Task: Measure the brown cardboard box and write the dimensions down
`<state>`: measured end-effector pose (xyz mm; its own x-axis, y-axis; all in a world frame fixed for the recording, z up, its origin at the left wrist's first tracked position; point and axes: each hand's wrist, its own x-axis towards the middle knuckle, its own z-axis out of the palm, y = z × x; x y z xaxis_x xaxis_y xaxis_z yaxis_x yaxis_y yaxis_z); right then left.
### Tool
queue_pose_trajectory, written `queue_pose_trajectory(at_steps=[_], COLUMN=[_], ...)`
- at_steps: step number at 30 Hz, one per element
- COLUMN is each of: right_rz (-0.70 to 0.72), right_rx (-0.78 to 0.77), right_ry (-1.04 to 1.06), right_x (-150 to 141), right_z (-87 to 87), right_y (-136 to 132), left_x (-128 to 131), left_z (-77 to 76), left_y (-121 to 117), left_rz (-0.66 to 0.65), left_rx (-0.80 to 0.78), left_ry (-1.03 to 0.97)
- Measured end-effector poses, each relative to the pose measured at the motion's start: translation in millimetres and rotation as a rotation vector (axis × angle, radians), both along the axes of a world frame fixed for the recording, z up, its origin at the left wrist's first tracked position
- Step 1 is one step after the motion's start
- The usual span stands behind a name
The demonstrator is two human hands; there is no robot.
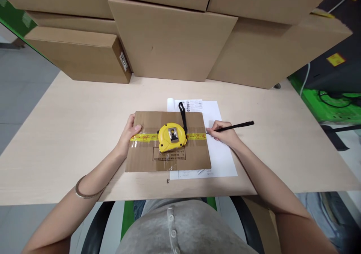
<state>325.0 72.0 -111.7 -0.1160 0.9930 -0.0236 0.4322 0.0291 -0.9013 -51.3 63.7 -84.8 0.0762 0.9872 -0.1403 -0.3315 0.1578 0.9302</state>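
Observation:
My left hand [130, 133] grips the left edge of a flat cardboard box [146, 160], its thumb on top and its other fingers hidden at the side. Yellow printed tape runs across the box. On top rests a yellow tape measure [166, 143] with a black wrist strap [183, 115]. White paper sheets [221, 160] lie partly under the box and stick out to its right. In my right hand [224, 133] is a black pen [242, 125], held in a writing grip, with its tip by the box's right edge above the paper.
Large cardboard boxes [172, 43] stand along the back of the light wooden table [70, 133]. A smaller box [84, 58] with a label sits at the back left. To the right are dark equipment [324, 73] and cables. The table's front edge runs close to my body.

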Motion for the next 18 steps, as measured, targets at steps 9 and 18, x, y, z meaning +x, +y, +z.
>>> queue_pose_trajectory(at_steps=[9,18], right_rz=[-0.016,-0.005], right_rx=[0.021,0.012], right_ry=[-0.036,-0.055], right_x=[-1.6,-0.1], right_z=[2.8,5.2], right_y=[-1.0,-0.2], left_x=[-2.1,-1.7], left_z=[0.1,3.5], left_y=[1.2,0.4], left_rz=[-0.006,-0.013], left_rx=[0.002,-0.006], left_ry=[0.047,0.084])
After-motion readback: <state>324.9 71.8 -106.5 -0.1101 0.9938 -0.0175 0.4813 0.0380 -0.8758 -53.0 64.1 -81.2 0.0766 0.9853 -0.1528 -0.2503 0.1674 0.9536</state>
